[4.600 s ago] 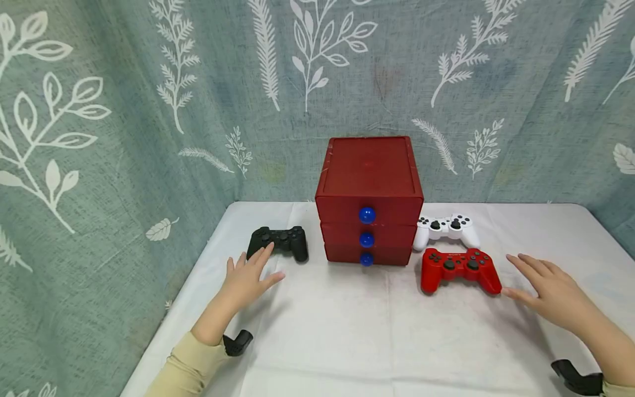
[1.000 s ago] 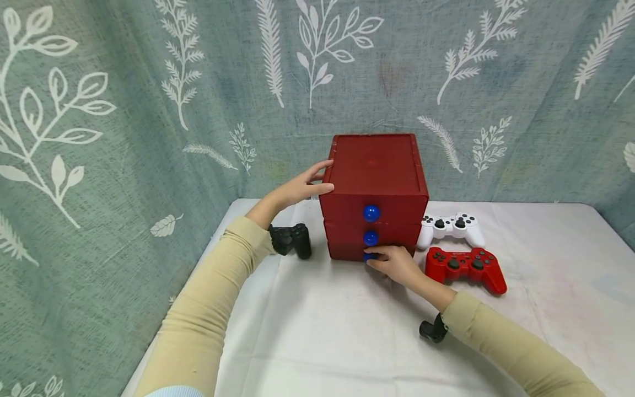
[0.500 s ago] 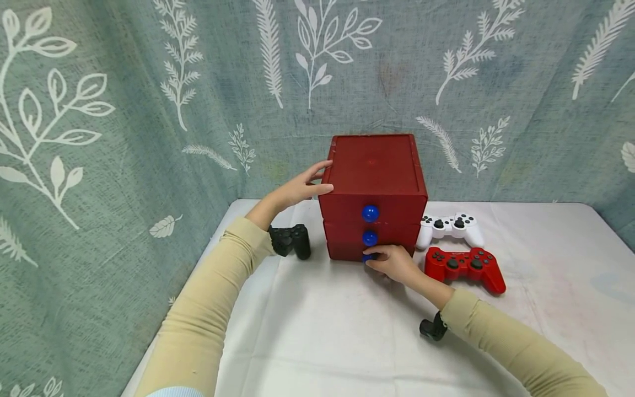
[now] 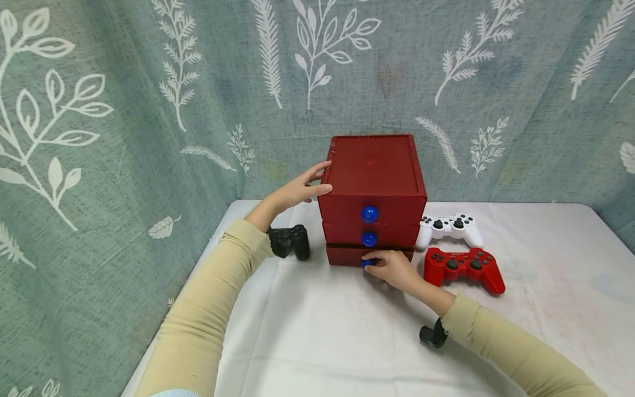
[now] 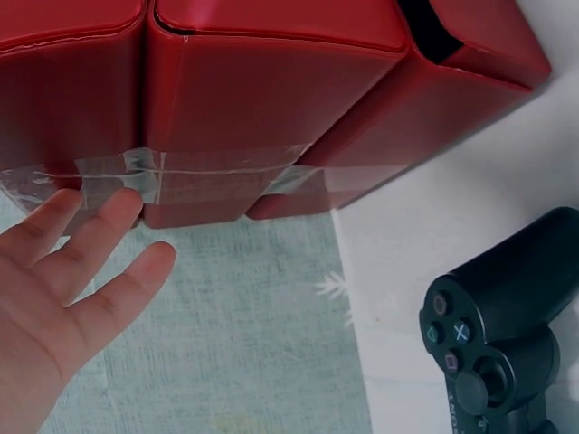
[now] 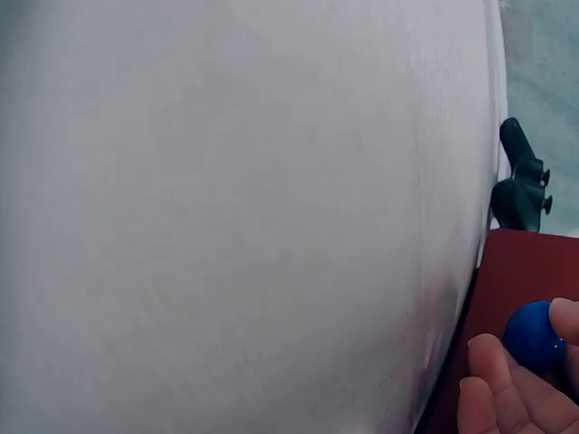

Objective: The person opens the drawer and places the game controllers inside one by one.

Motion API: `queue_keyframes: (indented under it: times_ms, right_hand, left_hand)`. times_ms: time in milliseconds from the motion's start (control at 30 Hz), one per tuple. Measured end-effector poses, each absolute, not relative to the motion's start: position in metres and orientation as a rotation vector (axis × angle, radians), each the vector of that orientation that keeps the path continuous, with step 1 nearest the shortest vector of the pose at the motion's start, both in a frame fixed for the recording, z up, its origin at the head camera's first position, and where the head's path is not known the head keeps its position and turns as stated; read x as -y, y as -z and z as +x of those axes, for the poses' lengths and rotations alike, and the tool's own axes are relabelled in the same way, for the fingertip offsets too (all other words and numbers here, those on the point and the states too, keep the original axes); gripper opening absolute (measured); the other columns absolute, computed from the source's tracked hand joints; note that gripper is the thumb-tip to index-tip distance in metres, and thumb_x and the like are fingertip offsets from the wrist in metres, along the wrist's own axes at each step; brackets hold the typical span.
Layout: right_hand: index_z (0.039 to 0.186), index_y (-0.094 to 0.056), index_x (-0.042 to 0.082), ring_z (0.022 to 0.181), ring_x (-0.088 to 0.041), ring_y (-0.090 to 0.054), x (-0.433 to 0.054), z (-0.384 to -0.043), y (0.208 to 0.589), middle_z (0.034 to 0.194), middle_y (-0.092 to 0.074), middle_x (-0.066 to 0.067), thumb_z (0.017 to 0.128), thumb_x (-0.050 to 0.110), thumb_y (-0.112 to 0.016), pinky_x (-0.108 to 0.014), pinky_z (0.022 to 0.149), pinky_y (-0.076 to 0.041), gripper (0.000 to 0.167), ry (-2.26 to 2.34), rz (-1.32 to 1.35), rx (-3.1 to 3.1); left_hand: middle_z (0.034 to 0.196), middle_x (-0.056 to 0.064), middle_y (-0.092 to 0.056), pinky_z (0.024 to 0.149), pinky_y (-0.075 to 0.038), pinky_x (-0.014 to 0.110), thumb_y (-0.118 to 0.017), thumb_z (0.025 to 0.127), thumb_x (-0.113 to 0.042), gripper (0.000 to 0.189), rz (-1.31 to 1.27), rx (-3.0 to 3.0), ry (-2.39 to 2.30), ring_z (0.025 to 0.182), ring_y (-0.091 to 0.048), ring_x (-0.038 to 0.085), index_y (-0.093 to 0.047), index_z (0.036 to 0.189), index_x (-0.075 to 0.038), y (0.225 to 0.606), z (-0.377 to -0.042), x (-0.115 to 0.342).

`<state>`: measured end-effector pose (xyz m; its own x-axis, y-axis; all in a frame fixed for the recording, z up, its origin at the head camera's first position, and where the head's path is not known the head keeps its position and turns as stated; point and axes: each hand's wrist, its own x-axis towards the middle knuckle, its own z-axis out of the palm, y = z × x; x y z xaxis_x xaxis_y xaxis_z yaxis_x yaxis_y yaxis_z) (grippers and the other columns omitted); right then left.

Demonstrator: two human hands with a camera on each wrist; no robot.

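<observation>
A dark red three-drawer box [image 4: 372, 165] with blue round knobs stands at the middle of the table. My left hand [image 4: 296, 190] rests against its upper left side, fingers spread and nearly straight; the left wrist view shows the fingers beside clear tape along the drawers' side. My right hand [image 4: 394, 268] pinches the lowest blue knob [image 6: 534, 336] between thumb and fingers. The bottom drawer [image 4: 342, 255] stands slightly out from the box, with a dark gap above its front. The two upper drawers are closed.
A black game controller [image 4: 292, 241] lies left of the box, partly behind my left forearm. To the right are a white controller [image 4: 448, 229] and, nearer, a red controller [image 4: 463, 267]. A patterned green curtain [image 4: 278, 66] hangs behind the white-covered table [image 4: 317, 342].
Both hands have come from the table's sides to the box. In the last half second my right hand has drawn the bottom drawer slightly toward me; my left hand has stayed put.
</observation>
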<state>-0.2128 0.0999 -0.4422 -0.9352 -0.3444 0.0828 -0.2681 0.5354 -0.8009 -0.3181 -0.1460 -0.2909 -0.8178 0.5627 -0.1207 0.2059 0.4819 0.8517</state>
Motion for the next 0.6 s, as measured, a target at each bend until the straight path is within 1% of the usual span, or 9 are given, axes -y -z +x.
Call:
queue_keyframes:
  times_ms: [100, 367, 467, 600]
  right_hand:
    - [0.106, -0.069, 0.009, 0.048, -0.020, -0.056, -0.099, -0.210, 0.441, 0.060, -0.062, -0.008, 0.082, 0.015, -0.067, -0.026, 0.045, -0.042, 0.024, 1.374, -0.515, -2.660]
    - [0.106, -0.069, 0.010, 0.047, -0.018, -0.056, -0.098, -0.201, 0.442, 0.058, -0.061, -0.007, 0.082, 0.016, -0.068, -0.024, 0.044, -0.040, 0.024, 1.355, -0.525, -2.669]
    - [0.106, -0.069, 0.010, 0.047, -0.018, -0.055, -0.098, -0.198, 0.442, 0.056, -0.060, -0.006, 0.082, 0.016, -0.068, -0.023, 0.043, -0.038, 0.024, 1.345, -0.537, -2.675]
    - [0.106, -0.069, 0.011, 0.045, -0.019, -0.054, -0.097, -0.193, 0.441, 0.054, -0.059, -0.006, 0.082, 0.017, -0.068, -0.023, 0.041, -0.036, 0.024, 1.337, -0.528, -2.670]
  left_hand:
    - [0.152, 0.005, -0.013, 0.097, -0.031, 0.057, -0.050, 0.089, -0.041, 0.067, 0.645, -2.345, -1.272, 0.138, -0.018, 0.024, -0.014, 0.145, -0.041, 0.291, -0.318, 0.146]
    - [0.153, 0.004, -0.011, 0.098, -0.030, 0.058, -0.048, 0.091, -0.039, 0.065, 0.644, -2.328, -1.267, 0.138, -0.018, 0.025, -0.011, 0.146, -0.040, 0.290, -0.318, 0.146]
    - [0.153, 0.005, -0.011, 0.098, -0.031, 0.057, -0.047, 0.092, -0.038, 0.065, 0.649, -2.331, -1.265, 0.137, -0.019, 0.026, -0.011, 0.146, -0.039, 0.290, -0.317, 0.146]
    - [0.152, 0.004, -0.013, 0.097, -0.033, 0.054, -0.048, 0.092, -0.040, 0.065, 0.638, -2.348, -1.257, 0.136, -0.022, 0.024, -0.012, 0.145, -0.041, 0.290, -0.317, 0.146]
